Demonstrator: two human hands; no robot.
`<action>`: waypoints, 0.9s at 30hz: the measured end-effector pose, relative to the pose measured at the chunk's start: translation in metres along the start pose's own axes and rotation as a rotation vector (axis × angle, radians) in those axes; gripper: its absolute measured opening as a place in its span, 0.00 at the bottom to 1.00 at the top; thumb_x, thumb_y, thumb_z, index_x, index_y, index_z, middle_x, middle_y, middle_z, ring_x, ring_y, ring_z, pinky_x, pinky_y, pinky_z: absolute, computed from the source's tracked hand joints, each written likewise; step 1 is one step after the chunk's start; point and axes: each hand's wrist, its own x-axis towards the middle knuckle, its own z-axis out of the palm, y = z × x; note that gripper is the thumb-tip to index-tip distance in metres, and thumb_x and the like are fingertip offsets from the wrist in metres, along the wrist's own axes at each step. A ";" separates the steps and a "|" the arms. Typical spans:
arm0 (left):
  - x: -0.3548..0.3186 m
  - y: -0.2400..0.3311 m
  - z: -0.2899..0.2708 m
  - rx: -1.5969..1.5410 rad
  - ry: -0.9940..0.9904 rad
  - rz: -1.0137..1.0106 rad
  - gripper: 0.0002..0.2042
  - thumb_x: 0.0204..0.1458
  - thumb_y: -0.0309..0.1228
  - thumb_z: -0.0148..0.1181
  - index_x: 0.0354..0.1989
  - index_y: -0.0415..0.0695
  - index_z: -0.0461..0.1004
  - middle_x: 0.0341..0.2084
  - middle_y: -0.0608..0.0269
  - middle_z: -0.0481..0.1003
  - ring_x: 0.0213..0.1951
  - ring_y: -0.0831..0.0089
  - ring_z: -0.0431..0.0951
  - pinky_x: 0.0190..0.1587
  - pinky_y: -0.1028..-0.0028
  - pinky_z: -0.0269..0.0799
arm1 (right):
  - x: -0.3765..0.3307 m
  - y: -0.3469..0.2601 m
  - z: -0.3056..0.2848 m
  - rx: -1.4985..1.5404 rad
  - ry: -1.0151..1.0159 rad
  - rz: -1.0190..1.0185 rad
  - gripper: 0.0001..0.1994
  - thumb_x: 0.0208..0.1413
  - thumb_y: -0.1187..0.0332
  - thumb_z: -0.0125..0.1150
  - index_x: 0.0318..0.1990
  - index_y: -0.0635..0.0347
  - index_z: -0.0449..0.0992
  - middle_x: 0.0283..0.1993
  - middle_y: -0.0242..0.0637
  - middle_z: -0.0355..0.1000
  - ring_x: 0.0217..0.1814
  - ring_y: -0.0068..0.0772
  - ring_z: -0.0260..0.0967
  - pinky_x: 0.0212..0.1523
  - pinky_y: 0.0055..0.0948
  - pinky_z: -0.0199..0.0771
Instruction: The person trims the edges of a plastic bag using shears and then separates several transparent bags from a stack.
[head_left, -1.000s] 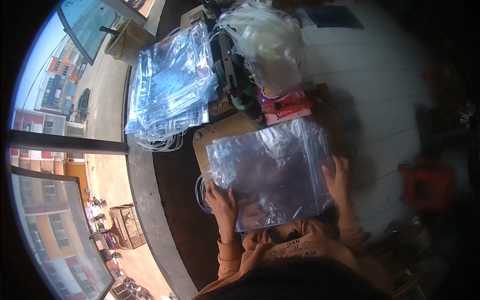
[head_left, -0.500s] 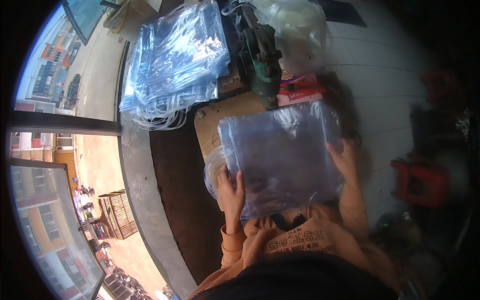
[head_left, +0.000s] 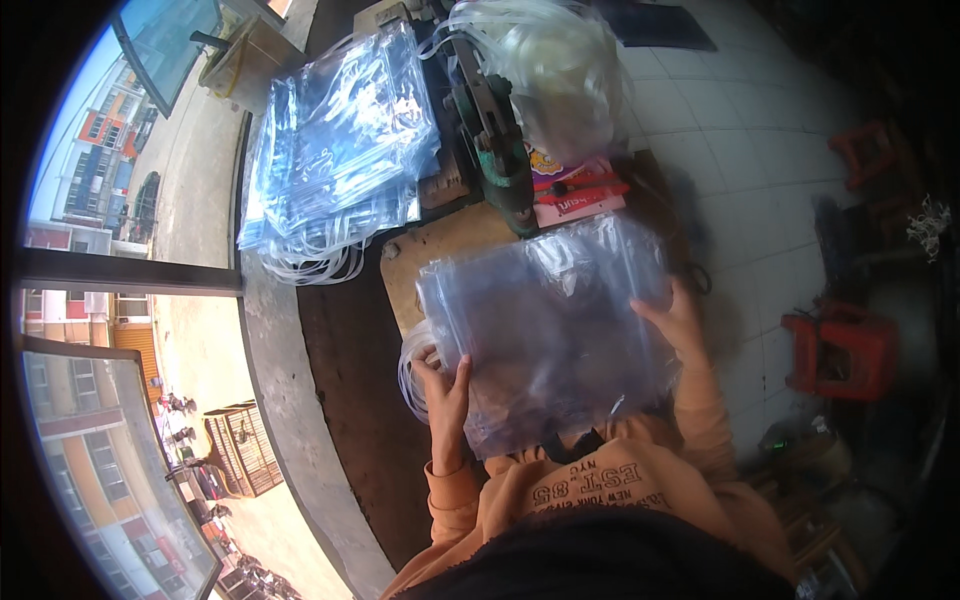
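while gripping a stack of clear bags (head_left: 555, 335) from both sides, left hand (head_left: 447, 385) curled on its near-left edge, thumb on top; right hand (head_left: 675, 318) closed on the right edge, fingers hidden underneath. stack held low over a wooden board (head_left: 440, 255) on the bench (head_left: 345, 370), close to an orange-sleeved chest. white cords (head_left: 412, 365) looped just beside the left hand. farther on, a green press (head_left: 495, 150) and a pink box (head_left: 580, 190), touching. beyond, left, a second pile (head_left: 340, 150) of bags; right, a bulging sack (head_left: 560, 65). red stool (head_left: 840, 350) on the tiled floor, well apart.
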 end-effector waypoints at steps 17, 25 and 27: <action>-0.067 0.103 -0.025 -0.469 0.413 0.581 0.15 0.51 0.15 0.48 0.41 0.46 0.53 0.38 0.62 0.62 0.43 0.73 0.64 0.51 0.72 0.59 | -0.047 -0.068 -0.051 0.548 -0.131 -0.250 0.16 0.44 0.76 0.66 0.42 0.66 0.71 0.40 0.34 0.71 0.42 0.25 0.68 0.46 0.26 0.67; -0.018 0.056 -0.028 -0.358 0.229 0.430 0.28 0.55 0.32 0.50 0.62 0.38 0.49 0.60 0.47 0.58 0.55 0.62 0.65 0.58 0.67 0.59 | 0.007 -0.050 -0.017 0.380 -0.223 -0.752 0.16 0.51 0.71 0.59 0.46 0.67 0.67 0.45 0.46 0.71 0.44 0.32 0.69 0.45 0.31 0.70; -0.015 0.053 -0.015 -0.359 0.198 0.427 0.26 0.56 0.36 0.49 0.61 0.37 0.53 0.60 0.47 0.57 0.55 0.62 0.65 0.58 0.67 0.59 | -0.006 -0.033 -0.004 0.582 -0.242 -0.577 0.16 0.55 0.68 0.54 0.48 0.67 0.65 0.44 0.47 0.71 0.44 0.34 0.69 0.46 0.33 0.71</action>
